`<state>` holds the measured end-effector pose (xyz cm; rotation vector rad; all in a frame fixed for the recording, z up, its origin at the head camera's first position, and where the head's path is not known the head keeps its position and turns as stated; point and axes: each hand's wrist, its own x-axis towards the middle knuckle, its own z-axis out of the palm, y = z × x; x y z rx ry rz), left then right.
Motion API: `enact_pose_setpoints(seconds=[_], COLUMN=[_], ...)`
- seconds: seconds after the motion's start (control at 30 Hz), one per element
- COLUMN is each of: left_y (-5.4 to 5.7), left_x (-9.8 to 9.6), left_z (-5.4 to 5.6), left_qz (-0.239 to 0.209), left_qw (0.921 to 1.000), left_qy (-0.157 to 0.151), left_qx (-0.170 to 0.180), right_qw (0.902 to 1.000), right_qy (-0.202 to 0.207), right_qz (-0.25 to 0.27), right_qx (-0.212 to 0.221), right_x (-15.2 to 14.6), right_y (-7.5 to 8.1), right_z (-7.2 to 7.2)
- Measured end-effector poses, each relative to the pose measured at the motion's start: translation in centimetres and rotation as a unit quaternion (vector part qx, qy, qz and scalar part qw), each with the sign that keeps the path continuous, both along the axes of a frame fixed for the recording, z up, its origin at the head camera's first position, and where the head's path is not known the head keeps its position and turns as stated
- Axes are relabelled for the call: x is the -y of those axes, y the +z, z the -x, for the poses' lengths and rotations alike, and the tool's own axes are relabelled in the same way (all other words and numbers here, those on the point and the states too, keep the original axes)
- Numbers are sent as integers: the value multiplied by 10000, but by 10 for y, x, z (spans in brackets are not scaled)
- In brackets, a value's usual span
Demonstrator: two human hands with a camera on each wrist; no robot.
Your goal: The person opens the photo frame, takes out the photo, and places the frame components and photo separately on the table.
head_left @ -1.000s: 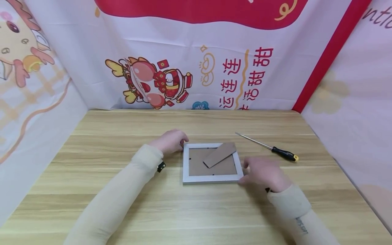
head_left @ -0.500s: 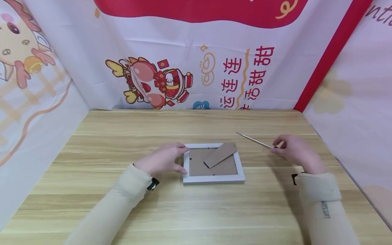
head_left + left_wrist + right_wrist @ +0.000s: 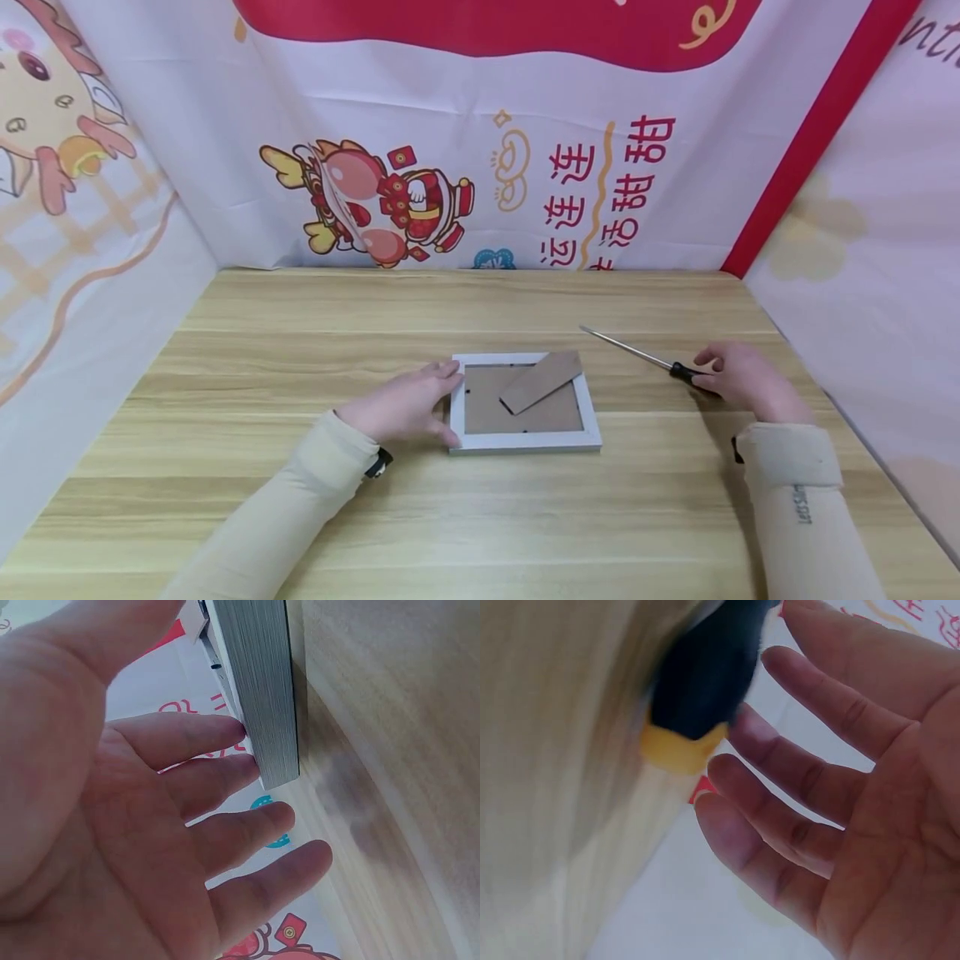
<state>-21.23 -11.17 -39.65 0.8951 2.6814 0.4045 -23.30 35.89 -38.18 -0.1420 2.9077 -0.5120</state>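
Note:
A white-bordered picture frame [image 3: 525,439] lies face down, showing its brown backing board [image 3: 487,400]. A brown easel stand [image 3: 540,381] slants across that board. My left hand [image 3: 401,404] rests at the frame's left side, thumb near the front corner and fingertips at the far corner. Its fingers look nearly straight in the left wrist view, beside the frame's grey edge [image 3: 259,682]. My right hand [image 3: 750,383] is at the black handle [image 3: 684,374] of a screwdriver. The fingers [image 3: 832,697] are loosely bent beside the handle's yellow end [image 3: 679,748], not wrapped round it.
The screwdriver's metal shaft [image 3: 626,347] points to the back left on the wooden table [image 3: 480,533]. Printed white cloth [image 3: 435,83] hangs behind the table and along both sides.
My right hand has left the frame's right side and moved right to the screwdriver handle, then slid toward its end. My left hand has shifted nearer along the frame's left side.

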Motion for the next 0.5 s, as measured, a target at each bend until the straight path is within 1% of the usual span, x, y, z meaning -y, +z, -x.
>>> enact_pose_setpoints(seconds=[0.13, 0.23, 0.5], left_y=[2, 2, 2], left_x=[-1, -1, -2], left_z=[-2, -3, -3], left_qz=[62, 96, 84], left_qw=[9999, 9998, 9998], left_qy=[79, 102, 78], left_qx=[96, 134, 130], right_qw=[9998, 9996, 9996], right_qy=[133, 214, 138], right_qz=[-78, -141, -236], right_qx=[-89, -134, -57], right_x=[-5, -6, -5], right_y=[-8, -10, -13], right_z=[2, 2, 2])
